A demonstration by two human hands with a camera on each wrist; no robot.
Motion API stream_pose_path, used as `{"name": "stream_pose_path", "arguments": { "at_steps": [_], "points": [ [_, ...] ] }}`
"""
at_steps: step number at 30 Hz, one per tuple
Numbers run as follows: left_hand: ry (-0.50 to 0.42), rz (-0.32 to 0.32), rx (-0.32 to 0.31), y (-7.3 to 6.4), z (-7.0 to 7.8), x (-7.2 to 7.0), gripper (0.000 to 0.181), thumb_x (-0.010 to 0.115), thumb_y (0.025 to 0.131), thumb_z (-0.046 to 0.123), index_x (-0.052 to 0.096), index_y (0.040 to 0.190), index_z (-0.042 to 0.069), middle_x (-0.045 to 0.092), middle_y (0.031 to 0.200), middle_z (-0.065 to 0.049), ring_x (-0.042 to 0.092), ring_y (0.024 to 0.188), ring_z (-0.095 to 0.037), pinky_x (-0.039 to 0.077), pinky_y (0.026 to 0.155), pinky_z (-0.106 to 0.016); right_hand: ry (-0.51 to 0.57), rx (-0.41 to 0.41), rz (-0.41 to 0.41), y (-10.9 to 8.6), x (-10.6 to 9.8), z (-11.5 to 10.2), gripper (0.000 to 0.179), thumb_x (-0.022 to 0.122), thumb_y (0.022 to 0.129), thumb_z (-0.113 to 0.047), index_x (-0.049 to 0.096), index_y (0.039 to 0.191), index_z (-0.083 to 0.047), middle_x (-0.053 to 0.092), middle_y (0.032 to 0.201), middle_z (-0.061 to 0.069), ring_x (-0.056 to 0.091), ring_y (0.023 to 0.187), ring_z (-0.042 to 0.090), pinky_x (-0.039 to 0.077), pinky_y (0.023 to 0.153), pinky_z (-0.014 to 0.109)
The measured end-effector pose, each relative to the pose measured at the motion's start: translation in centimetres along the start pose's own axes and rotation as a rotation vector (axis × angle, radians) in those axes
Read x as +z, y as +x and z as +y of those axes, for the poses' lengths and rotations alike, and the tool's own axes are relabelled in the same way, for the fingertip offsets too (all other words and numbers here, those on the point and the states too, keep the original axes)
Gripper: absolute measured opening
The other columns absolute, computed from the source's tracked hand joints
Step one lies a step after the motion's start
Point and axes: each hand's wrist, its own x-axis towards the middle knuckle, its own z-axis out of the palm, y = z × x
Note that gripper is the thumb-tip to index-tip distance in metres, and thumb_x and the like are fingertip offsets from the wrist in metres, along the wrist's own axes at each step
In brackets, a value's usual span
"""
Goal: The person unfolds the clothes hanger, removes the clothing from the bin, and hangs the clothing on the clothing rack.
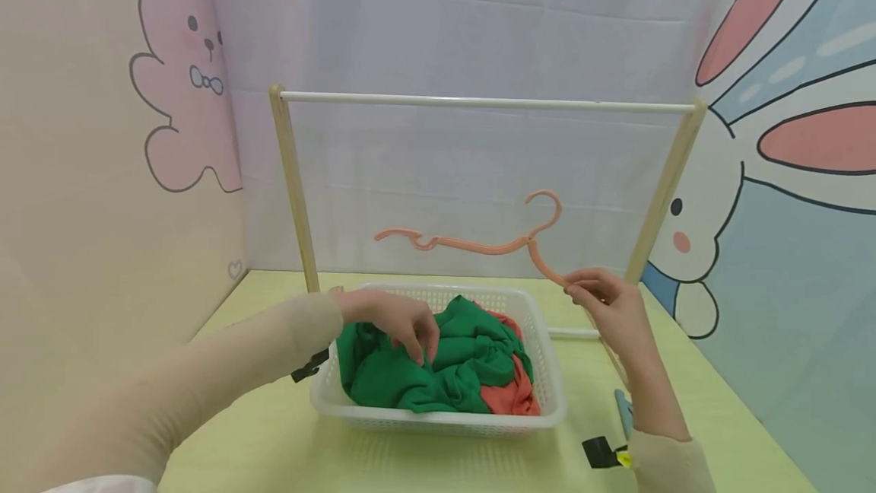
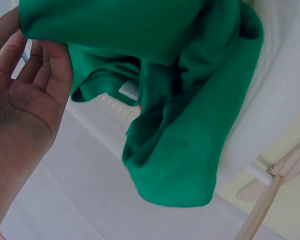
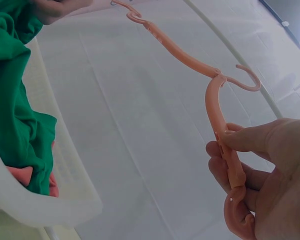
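In the head view my right hand (image 1: 612, 314) grips one arm of a salmon-pink plastic clothes hanger (image 1: 482, 247), raised to the right of the basket. Its hook points up and its other arm reaches left, over the basket. The right wrist view shows thumb and fingers around the hanger (image 3: 182, 55) near its notched end. My left hand (image 1: 404, 322) reaches down into the basket, its fingers at a green garment (image 1: 472, 337). In the left wrist view the left hand (image 2: 32, 95) pinches an edge of the green garment (image 2: 175, 175), and a white label (image 2: 129, 90) shows inside it.
A white perforated basket (image 1: 438, 421) holds the green garment and a coral-red cloth (image 1: 512, 394). Behind it stands a rack with wooden legs (image 1: 294, 189) and a white top rail (image 1: 479, 103). A blue object (image 1: 623, 411) lies on the table beside my right forearm.
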Motion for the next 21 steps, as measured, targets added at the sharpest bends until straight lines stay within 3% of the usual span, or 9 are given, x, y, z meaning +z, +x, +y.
{"name": "stream_pose_path", "arguments": {
  "at_steps": [8,14,17,21],
  "points": [
    [-0.062,-0.105,-0.052,-0.1,0.2,2.3,0.012,0.065,0.092,0.004,0.073,0.096,0.011,0.061,0.075,0.010,0.051,0.065,-0.003,0.044,0.055,-0.022,0.015,0.008,-0.008,0.0,0.2,0.1,0.023,0.064,0.097,-0.023,0.070,0.113,-0.007,0.066,0.083,-0.026,0.062,0.079,-0.003,0.050,0.075,0.015],
    [-0.100,-0.148,-0.154,0.3,-0.5,3.5,0.016,0.063,0.089,-0.003,0.072,0.093,0.010,0.060,0.077,0.009,0.054,0.072,-0.003,0.051,0.056,-0.020,0.044,0.004,-0.010,0.0,0.4,0.3,0.023,0.064,0.098,-0.022,0.070,0.113,-0.007,0.067,0.084,-0.025,0.062,0.080,-0.002,0.051,0.076,0.014],
    [-0.110,-0.160,-0.196,0.5,-1.0,3.7,0.014,0.065,0.089,-0.001,0.072,0.092,0.010,0.061,0.079,0.009,0.056,0.077,-0.003,0.058,0.062,-0.024,0.031,0.000,-0.012,0.0,0.3,0.3,0.022,0.063,0.098,-0.022,0.071,0.112,-0.007,0.067,0.085,-0.024,0.062,0.079,-0.002,0.051,0.076,0.014],
    [-0.121,-0.134,-0.225,0.5,-1.6,2.9,0.009,0.068,0.091,0.011,0.076,0.095,0.014,0.068,0.089,0.010,0.062,0.085,-0.004,0.062,0.070,-0.032,0.005,0.001,-0.013,0.0,0.2,0.3,0.022,0.064,0.098,-0.023,0.071,0.112,-0.009,0.067,0.085,-0.024,0.062,0.079,-0.002,0.051,0.075,0.015]
  ]
}}
